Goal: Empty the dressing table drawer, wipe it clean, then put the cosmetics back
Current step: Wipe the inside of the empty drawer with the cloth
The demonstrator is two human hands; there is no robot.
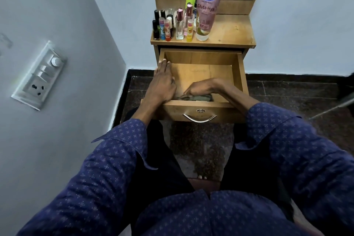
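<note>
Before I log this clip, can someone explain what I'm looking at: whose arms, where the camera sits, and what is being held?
The camera sits on a person's head, looking down at their own arms. The wooden drawer is pulled open and holds no cosmetics. The left hand rests flat along its left wall. The right hand has a grip on a dark cloth at the drawer's front. On the tabletop stand small bottles and a pink Vaseline tube.
</note>
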